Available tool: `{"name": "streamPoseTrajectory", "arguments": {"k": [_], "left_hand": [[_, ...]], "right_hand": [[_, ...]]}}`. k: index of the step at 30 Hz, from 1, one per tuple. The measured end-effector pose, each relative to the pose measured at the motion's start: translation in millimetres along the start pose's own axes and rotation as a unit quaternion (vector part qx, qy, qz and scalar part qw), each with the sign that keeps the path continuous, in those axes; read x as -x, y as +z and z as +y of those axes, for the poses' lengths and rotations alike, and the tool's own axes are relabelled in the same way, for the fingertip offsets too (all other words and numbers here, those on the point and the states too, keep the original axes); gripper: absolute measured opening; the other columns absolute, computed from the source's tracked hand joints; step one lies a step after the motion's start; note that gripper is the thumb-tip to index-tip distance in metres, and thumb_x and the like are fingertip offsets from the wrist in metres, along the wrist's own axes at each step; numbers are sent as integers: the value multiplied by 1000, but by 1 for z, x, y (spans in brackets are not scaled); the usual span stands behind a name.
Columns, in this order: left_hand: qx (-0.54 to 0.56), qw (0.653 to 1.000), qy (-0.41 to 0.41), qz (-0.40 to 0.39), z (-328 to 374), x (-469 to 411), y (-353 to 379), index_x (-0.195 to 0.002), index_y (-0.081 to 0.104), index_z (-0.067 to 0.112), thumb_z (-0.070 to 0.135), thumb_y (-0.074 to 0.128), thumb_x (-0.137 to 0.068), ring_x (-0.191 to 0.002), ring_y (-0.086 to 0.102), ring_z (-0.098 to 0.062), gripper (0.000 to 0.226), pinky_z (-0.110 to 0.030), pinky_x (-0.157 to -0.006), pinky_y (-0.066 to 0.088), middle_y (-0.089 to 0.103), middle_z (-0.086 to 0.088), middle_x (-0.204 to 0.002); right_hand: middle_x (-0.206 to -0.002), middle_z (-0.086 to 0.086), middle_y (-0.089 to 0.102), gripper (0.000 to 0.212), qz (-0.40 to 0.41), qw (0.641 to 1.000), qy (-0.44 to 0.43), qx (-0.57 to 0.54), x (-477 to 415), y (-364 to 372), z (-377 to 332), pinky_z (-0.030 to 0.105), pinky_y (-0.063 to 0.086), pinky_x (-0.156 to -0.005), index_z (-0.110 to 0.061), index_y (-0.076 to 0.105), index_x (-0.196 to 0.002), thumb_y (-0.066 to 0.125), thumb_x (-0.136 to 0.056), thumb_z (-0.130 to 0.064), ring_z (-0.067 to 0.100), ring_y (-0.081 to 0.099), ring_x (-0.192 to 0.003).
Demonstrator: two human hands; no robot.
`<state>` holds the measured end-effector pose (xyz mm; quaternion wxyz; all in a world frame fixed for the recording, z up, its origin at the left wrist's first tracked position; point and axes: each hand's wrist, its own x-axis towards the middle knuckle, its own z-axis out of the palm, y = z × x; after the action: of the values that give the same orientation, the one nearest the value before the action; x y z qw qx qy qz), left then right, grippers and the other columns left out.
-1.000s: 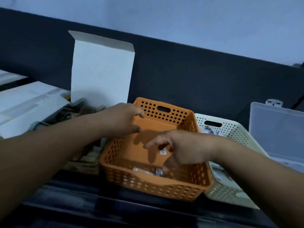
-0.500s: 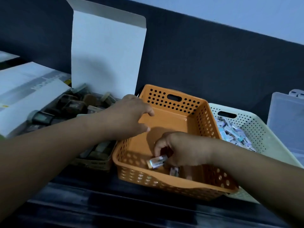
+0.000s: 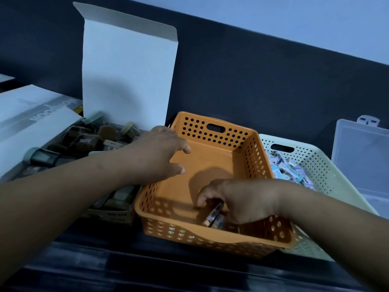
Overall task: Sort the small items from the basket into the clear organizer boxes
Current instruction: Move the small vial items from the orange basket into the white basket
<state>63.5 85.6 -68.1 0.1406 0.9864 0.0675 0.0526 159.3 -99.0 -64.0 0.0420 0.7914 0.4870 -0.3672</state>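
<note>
Orange basket [image 3: 212,142] sits mid-counter [image 3: 105,266], near the front edge. Right hand [image 3: 242,199] is inside it by the front wall, fingers curled round a small labelled item [image 3: 213,213]. Left hand [image 3: 155,152] is over the basket's left rim, fingers loosely extended, holding nothing. Cream basket [image 3: 328,175] just beside on the right holds wrapped pieces [image 3: 288,167]. Clear organizer box [image 3: 362,157] stands at the counter's right edge, lid up. Open cardboard box [image 3: 128,70] is on the left.
</note>
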Motion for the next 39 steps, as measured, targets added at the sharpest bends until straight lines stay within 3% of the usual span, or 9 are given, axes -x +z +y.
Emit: {"name": "streamPoseTrajectory", "arguments": {"k": [6, 15, 19, 22, 25, 28, 31, 35, 39], "left_hand": [[9, 1000, -12, -6, 3, 3, -2, -132, 46, 38, 41, 63, -87, -141, 15, -12, 49, -35, -112, 17, 35, 7, -148], [25, 999, -36, -1, 7, 4, -2, -130, 48, 36, 38, 66, -85, -141, 16, -10, 48, -32, -113, 17, 35, 6, -147], [27, 999, -33, 10, 5, 3, -2, -132, 47, 35, 40, 66, -85, -136, 23, -9, 51, -30, -110, 20, 39, 11, -143], [34, 998, -54, 23, 5, -1, -5, -137, 41, 35, 40, 65, -85, -137, 24, -11, 57, -34, -111, 22, 34, 10, -148], [29, 994, -92, 52, 7, -9, -8, -140, 39, 29, 36, 64, -87, -133, 34, -17, 60, -39, -109, 30, 37, 4, -145], [28, 988, -133, 78, 6, -16, -11, -134, 45, 30, 38, 63, -86, -116, 50, -20, 53, -47, -96, 45, 49, 1, -131], [14, 985, -155, 73, 6, -19, -11, -127, 51, 28, 38, 61, -86, -103, 56, -20, 43, -45, -87, 50, 56, 0, -118], [12, 984, -166, 70, 5, -19, -10, -120, 54, 28, 29, 56, -87, -95, 58, -20, 34, -43, -84, 52, 61, 1, -105], [32, 984, -156, 79, 3, -20, -8, -124, 55, 30, 15, 52, -88, -91, 57, -19, 39, -32, -72, 49, 59, 3, -103]], "right_hand": [[-110, 3, 59, 24, 14, 1000, -6, 3, -4, 2, -4, 48, 56, -81, -27, 58, -103, 69, -85, -15, 25, 61, -96], [-101, -3, 68, 17, 64, 998, 0, 18, -7, 4, 2, 35, 51, -87, -23, 65, -105, 65, -90, -17, 15, 62, -95], [-92, 3, 67, 10, 178, 981, -21, -73, 8, -14, 12, 35, 49, -81, -19, 63, -96, 68, -88, -23, 16, 63, -85], [-76, 3, 61, 10, 314, 938, -20, -145, 36, -33, 26, 29, 42, -63, -17, 63, -88, 70, -87, -24, 9, 54, -66], [-72, 5, 60, 11, 417, 892, 34, -169, 60, -41, 53, 28, 37, -59, -16, 65, -85, 70, -86, -26, 12, 50, -61], [-70, 7, 64, 18, 452, 866, 126, -173, 65, -32, 84, 32, 40, -60, -16, 64, -79, 66, -89, -32, 20, 55, -63], [-81, 17, 67, 31, 464, 846, 197, -173, 61, -20, 103, 31, 39, -58, -9, 63, -85, 62, -90, -40, 23, 55, -63], [-113, 5, 62, 40, 455, 850, 231, -129, 59, -16, 88, 26, 42, -59, -19, 55, -128, 61, -92, -36, 9, 54, -69], [-136, -4, 52, 45, 462, 870, 128, -118, 51, -20, 50, 32, 47, -88, -29, 52, -132, 64, -90, -37, 16, 54, -117]]}}
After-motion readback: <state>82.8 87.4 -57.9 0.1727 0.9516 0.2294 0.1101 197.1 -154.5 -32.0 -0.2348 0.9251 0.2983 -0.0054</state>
